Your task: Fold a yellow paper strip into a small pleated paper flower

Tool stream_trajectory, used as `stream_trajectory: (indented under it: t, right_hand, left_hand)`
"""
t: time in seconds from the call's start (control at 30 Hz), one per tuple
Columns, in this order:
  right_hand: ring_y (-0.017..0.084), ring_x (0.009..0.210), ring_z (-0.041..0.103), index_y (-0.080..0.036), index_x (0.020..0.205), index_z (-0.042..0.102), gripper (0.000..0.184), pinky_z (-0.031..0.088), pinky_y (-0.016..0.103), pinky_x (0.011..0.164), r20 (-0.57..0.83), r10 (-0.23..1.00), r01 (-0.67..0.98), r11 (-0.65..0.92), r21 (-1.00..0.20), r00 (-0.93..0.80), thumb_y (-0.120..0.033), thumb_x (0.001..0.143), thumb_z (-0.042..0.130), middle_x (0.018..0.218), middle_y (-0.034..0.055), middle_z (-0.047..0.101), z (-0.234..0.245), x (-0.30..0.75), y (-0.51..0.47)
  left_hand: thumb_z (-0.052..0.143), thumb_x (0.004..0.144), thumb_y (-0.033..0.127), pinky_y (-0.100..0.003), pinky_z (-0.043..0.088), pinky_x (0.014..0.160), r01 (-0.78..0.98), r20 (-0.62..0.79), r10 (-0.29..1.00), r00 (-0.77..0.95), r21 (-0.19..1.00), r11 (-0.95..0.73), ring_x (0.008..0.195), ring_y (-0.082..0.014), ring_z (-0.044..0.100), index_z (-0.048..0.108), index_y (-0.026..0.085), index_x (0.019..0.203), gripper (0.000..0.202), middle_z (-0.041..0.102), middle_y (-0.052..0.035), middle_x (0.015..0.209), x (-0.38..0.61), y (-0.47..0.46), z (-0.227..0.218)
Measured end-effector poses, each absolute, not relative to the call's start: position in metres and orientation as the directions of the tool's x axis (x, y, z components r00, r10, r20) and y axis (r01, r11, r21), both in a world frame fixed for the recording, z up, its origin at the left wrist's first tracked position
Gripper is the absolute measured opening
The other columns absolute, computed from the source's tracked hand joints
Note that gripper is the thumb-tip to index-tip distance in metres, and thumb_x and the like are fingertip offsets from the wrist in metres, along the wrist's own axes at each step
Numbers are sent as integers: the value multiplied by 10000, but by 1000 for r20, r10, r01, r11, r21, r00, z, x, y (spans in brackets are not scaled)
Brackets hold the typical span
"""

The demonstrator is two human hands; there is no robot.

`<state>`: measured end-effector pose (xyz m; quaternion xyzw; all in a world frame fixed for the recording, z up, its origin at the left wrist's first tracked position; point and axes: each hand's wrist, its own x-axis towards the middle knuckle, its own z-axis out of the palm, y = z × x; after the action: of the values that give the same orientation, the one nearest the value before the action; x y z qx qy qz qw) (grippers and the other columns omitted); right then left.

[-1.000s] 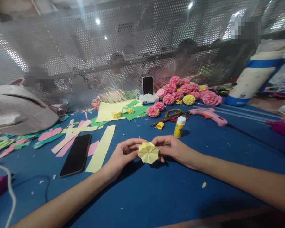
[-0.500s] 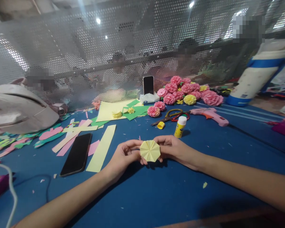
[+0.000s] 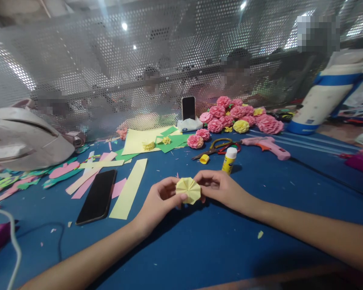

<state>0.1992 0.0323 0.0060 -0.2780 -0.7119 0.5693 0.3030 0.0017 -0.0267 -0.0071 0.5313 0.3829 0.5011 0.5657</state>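
Note:
Between my two hands, just above the blue table, is a small yellow folded paper disc (image 3: pixel 190 190) with creases running out from its centre. My left hand (image 3: pixel 162 198) pinches its left side, the thumb lying across the front. My right hand (image 3: pixel 215 186) grips the right edge; its fingertips are partly hidden behind the paper. Behind the right hand stands a yellow glue stick (image 3: pixel 229 162) without its cap, and the yellow cap (image 3: pixel 204 159) lies to its left. A pale yellow paper strip (image 3: pixel 129 189) rests left of my left hand.
A black phone (image 3: pixel 97 196) lies at left near paper scraps. Scissors (image 3: pixel 215 147), a pink glue gun (image 3: pixel 268 146) and pink paper flowers (image 3: pixel 226 117) sit further back. A white bag (image 3: pixel 27 137) stands left, a bottle (image 3: pixel 328 98) right. A perforated metal screen (image 3: pixel 115 72) rises behind.
The paper disc has shifted slightly left and tilted. My left thumb now reaches over its front face, and my right hand has moved a little left with it.

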Motion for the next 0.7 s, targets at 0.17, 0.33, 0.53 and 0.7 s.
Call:
stream_trajectory:
  t: [0.17,0.33,0.53,0.7]
  right_hand:
    - [124,748,611,-178,841,666,85,476,225,655,379,620,121,612,-782,-686,-199,889,599,862,23,659,9,201,25]
    - [140,826,617,-184,883,664,92,482,254,747,471,510,97,746,-659,-720,-132,893,589,886,27,659,7,204,25]
    - [128,858,583,-204,1098,614,239,491,234,706,574,488,86,806,-586,-658,-88,898,556,1067,57,592,7,208,24]
    - [138,913,563,-181,1051,651,174,467,255,805,689,268,-4,931,-366,-673,-109,902,598,995,61,584,17,212,19]
  left_hand:
    - [780,744,244,-223,464,673,25,195,975,109,980,-199,733,-138,582,690,160,800,135,638,-16,806,4,-32,-5]
    - [748,745,138,-267,462,778,91,381,912,153,913,-397,840,-177,607,724,164,770,43,666,-49,867,2,-33,-4]
    - [676,742,47,-275,471,759,156,449,884,128,872,-465,812,-177,633,709,162,755,121,684,-50,838,0,-34,-3]
    - [672,745,54,-258,461,729,198,404,901,157,881,-429,771,-162,624,712,152,734,106,684,-45,802,0,-33,-3]
